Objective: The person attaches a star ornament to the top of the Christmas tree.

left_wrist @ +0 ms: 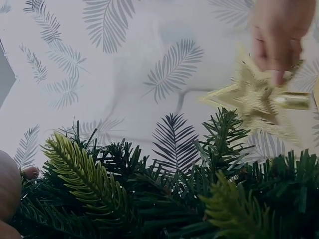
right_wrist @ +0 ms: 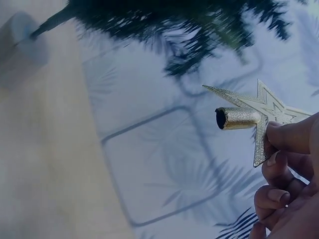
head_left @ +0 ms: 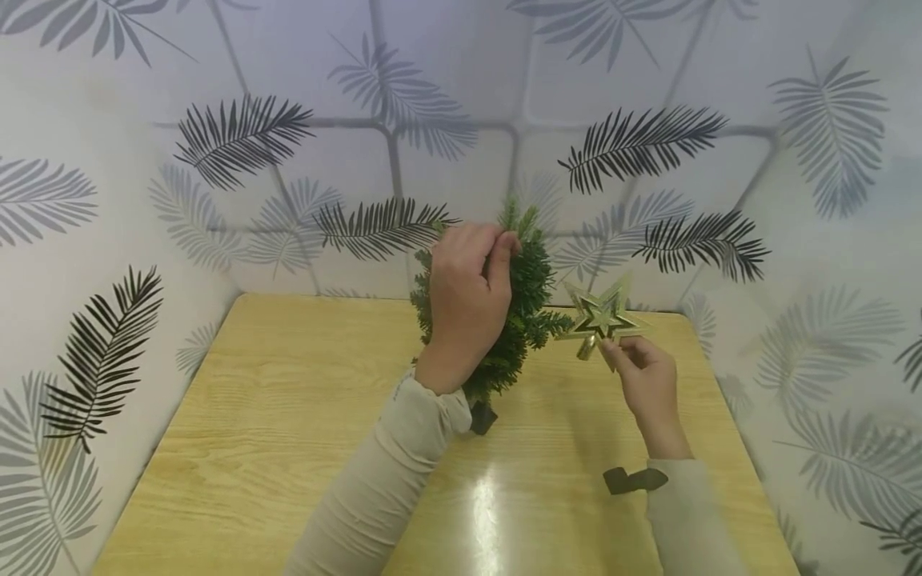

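A small artificial Christmas tree (head_left: 529, 272) with green needle branches stands tilted over the middle of the table. My left hand (head_left: 471, 288) is at its upper part, fingers curled and gripping it among the branches; the fingertips are partly hidden. To the tree's right, my right hand (head_left: 648, 380) pinches a gold star tree topper (head_left: 603, 314) by one of its points, between thumb and fingers. The star's hollow tube (right_wrist: 239, 118) faces the tree side in the right wrist view, its open end showing. Light-tipped branches (left_wrist: 84, 174) fill the lower left wrist view.
The light wood table (head_left: 288, 416) reaches to a wall (head_left: 461, 80) covered with a leaf-patterned sheet. A pale round base (right_wrist: 22, 40) under the tree's trunk shows in the right wrist view. A dark wrist mount (head_left: 634, 480) sits at the right sleeve.
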`<state>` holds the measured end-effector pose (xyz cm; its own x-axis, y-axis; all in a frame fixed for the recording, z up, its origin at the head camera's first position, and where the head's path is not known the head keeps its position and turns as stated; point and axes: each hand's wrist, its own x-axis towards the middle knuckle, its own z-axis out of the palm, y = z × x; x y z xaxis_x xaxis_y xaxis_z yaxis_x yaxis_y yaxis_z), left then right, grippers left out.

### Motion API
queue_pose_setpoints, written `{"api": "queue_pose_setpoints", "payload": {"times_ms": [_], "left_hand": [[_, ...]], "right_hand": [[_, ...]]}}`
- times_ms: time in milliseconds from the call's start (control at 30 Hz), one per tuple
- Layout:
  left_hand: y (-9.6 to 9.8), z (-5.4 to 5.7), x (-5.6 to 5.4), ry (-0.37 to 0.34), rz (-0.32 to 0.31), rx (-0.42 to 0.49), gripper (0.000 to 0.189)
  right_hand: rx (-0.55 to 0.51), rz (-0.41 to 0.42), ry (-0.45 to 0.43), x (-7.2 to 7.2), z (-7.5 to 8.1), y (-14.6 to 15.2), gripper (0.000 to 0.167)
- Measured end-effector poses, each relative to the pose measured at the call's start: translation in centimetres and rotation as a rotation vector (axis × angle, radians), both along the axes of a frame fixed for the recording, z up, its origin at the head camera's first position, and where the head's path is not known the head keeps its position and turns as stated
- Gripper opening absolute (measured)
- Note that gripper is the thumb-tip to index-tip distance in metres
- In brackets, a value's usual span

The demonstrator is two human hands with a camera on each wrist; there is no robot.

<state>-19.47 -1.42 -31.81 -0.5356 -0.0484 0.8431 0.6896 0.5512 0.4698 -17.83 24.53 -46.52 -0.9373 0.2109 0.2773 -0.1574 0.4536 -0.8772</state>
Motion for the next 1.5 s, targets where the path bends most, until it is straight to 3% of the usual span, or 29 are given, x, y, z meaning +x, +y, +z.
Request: {"api": "queue_pose_setpoints", "payload": {"times_ms": [233,400,567,900,1300,1500], "left_hand": [[0.0,-0.2,0.0,0.001,-0.019,-0.01,0.031],[0.0,-0.1,-0.1,0.008,-0.032,-0.001,0.031],[0.0,0.1,-0.3,0.017,-0.028,-0.002,0.031],[-0.1,0.1,-0.2,0.008,-0.008,-0.018,0.032],[0.1,0.0,-0.3,-0.002,0.004,-0.029,0.031],[0.2,0.1,0.0,-0.016,0.013,-0.036,0.03]], "right_hand": [[-0.034,-0.028,0.155,0.6,4.9,-1.1,0.02],[-0.013,-0.035,0.219,0.5,7.6,-1.6,0.019],[-0.089,-0.011,0.293,0.1,10.0,-2.1,0.022],[-0.179,0.032,0.435,-0.8,13.9,-2.9,0.014],[-0.178,0.12,0.499,-1.4,18.6,-4.8,0.02],[-0.21,0.173,0.586,-1.9,21.0,-6.2,0.023]]}}
